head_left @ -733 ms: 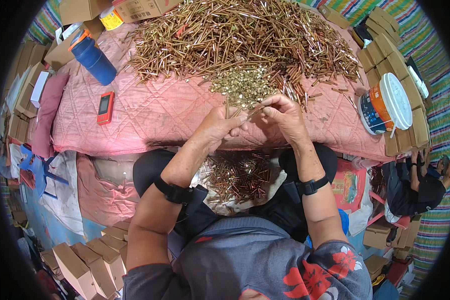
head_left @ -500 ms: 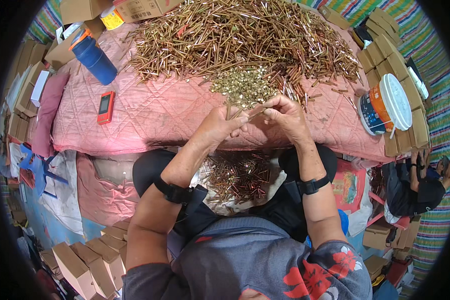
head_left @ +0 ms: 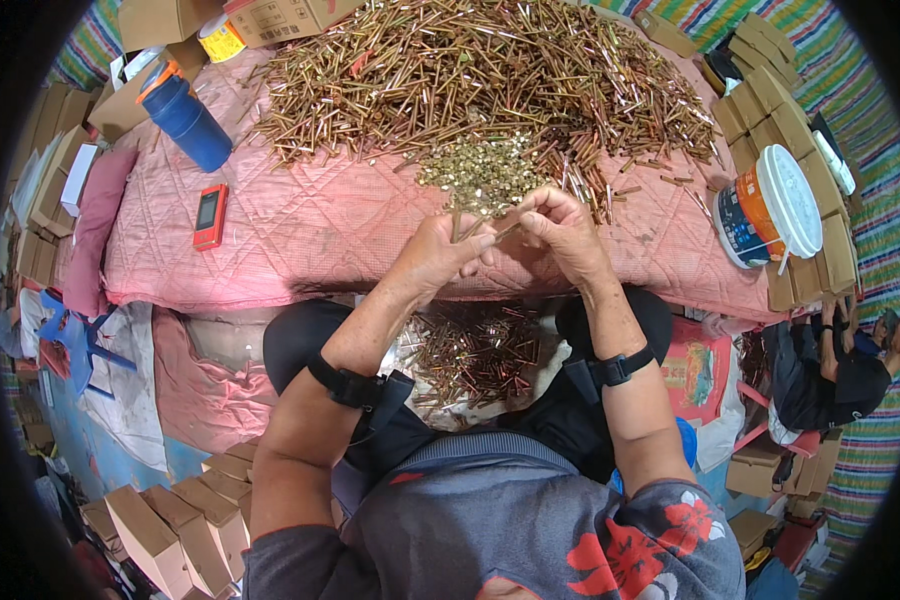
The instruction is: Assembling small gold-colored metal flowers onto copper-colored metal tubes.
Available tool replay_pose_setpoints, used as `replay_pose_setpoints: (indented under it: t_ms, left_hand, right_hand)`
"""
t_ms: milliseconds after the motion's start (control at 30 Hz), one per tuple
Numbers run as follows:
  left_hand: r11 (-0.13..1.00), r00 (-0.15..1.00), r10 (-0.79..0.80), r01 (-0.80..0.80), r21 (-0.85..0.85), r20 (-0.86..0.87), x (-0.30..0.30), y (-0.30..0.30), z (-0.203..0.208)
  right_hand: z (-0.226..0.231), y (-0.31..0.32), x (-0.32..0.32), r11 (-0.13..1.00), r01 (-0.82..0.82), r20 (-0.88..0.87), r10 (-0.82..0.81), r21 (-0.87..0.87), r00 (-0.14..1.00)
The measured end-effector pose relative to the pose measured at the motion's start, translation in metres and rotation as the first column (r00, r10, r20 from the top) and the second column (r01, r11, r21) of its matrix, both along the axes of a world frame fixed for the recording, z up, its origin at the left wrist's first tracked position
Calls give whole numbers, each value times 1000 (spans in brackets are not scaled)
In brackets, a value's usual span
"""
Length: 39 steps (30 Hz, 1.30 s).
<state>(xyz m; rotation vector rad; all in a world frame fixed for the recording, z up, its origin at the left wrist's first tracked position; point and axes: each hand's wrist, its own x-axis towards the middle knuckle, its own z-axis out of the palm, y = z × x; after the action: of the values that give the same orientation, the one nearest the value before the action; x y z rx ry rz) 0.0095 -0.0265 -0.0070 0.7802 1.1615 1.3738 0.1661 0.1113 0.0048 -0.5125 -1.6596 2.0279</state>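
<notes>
Over the front part of the pink quilted cover (head_left: 340, 235), my two hands are close together. My left hand (head_left: 440, 252) is closed on thin brown tubes; one tube end sticks up between its fingers. My right hand (head_left: 562, 228) pinches the far end of a thin brown tube (head_left: 507, 230) that reaches across to the left fingertips. Just beyond the hands lies a small heap of pale gold bits (head_left: 480, 175), too small to name. Behind it spreads a large pile of similar coppery tubes (head_left: 470, 75).
A blue tumbler (head_left: 192, 128) and a red handheld device (head_left: 209, 216) are on the left. At the right stands a white-lidded bucket (head_left: 770, 208) beside cardboard boxes (head_left: 842, 255). More tubes (head_left: 475, 355) lie between my knees. Another person (head_left: 835, 365) sits at the far right.
My right hand has shifted slightly left and its fingers have curled more around the tube end. The left hand stays nearly in place.
</notes>
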Motion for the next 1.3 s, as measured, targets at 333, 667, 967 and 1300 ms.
replay_pose_setpoints:
  t_ms: [333,667,967,1300]
  left_hand:
    - [1000,1000,11,-10,-13,23,1,2,-3]
    - [1000,993,-6,6,-3,116,0,1,1]
    - [998,972,-65,60,32,224,3,-1,4]
    - [996,990,-13,0,90,143,4,1,-1]
  right_hand:
    - [-7,3,-2,994,51,21,-54,93,998]
    - [-10,4,1,998,15,-10,-14,64,1000]
    - [10,3,7,998,-55,-2,55,-2,998]
    - [0,-1,-2,999,34,-57,-35,-19,998]
